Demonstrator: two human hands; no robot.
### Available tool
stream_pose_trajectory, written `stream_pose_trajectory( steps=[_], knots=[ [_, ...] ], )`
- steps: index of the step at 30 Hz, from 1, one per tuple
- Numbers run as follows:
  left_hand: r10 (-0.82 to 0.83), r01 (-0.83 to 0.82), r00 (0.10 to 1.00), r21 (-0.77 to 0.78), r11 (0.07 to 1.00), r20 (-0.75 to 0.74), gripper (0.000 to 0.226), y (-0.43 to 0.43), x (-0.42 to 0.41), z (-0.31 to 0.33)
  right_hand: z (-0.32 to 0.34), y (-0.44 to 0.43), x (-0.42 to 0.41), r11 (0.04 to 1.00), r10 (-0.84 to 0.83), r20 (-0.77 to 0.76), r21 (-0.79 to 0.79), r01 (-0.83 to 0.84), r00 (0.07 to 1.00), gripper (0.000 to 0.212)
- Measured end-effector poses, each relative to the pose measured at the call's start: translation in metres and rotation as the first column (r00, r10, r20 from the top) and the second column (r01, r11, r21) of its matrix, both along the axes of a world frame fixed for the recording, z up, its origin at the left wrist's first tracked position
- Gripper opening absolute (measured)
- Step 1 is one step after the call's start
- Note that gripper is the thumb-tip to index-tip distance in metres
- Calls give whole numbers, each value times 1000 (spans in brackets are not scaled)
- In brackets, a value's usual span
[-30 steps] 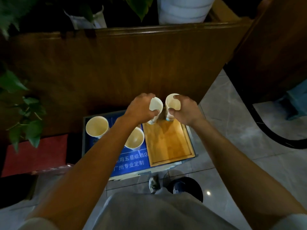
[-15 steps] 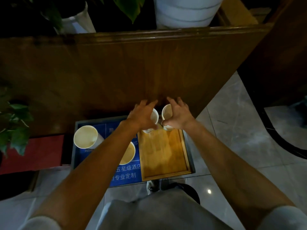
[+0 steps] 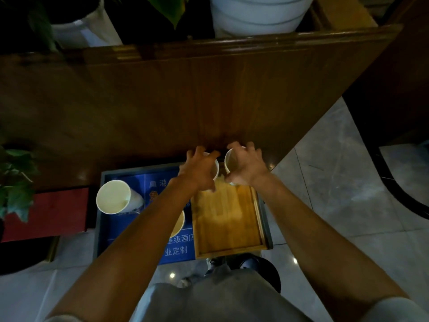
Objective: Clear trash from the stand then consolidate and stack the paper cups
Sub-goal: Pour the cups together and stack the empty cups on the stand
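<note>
Two white paper cups stand at the far end of a wooden tray [image 3: 228, 228] on the blue-topped stand [image 3: 120, 238]. My left hand [image 3: 197, 173] hovers over the left cup [image 3: 216, 169] with fingers splayed and hides most of it. Beside the right cup [image 3: 231, 161], my right hand [image 3: 247, 167] rests its palm against the side with fingers lifted. Another white cup [image 3: 113, 196] stands at the stand's left. A further cup [image 3: 180, 223] peeks out from under my left forearm.
A tall wooden partition [image 3: 209, 101] rises right behind the stand, with plant pots [image 3: 255, 17] on top. A red box [image 3: 46, 212] and leaves [image 3: 16, 182] sit to the left. Grey tile floor [image 3: 336, 194] lies to the right.
Both hands carried their cups down and away to the tray's far end. The fingers, closed around the cups a second ago, have spread apart.
</note>
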State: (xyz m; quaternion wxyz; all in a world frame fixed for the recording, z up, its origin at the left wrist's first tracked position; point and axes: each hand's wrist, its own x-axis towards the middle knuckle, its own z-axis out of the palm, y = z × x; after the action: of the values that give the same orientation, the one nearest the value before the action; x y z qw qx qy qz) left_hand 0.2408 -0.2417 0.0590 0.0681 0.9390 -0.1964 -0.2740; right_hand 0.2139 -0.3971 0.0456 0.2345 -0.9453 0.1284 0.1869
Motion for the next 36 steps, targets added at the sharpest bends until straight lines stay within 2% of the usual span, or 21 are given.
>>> stream_pose_trajectory(
  steps=[9, 15, 22, 36],
  knots=[
    [-5, 7, 998, -30, 1000, 66, 81, 5, 0, -2, -6, 2, -2, 999, -17, 52, -38, 19, 998, 90],
    [7, -2, 998, -75, 997, 58, 77, 20, -1, 10, 2, 7, -8, 998, -47, 57, -46, 50, 997, 89],
    [95, -60, 988, -261, 963, 122, 77, 50, -11, 42, 32, 20, -21, 990, -142, 163, 2, 144, 976, 82],
    [79, 64, 960, -484, 873, 270, 74, 151, -32, 121, 124, 96, -64, 976, -218, 401, 86, 200, 890, 81]
  ],
)
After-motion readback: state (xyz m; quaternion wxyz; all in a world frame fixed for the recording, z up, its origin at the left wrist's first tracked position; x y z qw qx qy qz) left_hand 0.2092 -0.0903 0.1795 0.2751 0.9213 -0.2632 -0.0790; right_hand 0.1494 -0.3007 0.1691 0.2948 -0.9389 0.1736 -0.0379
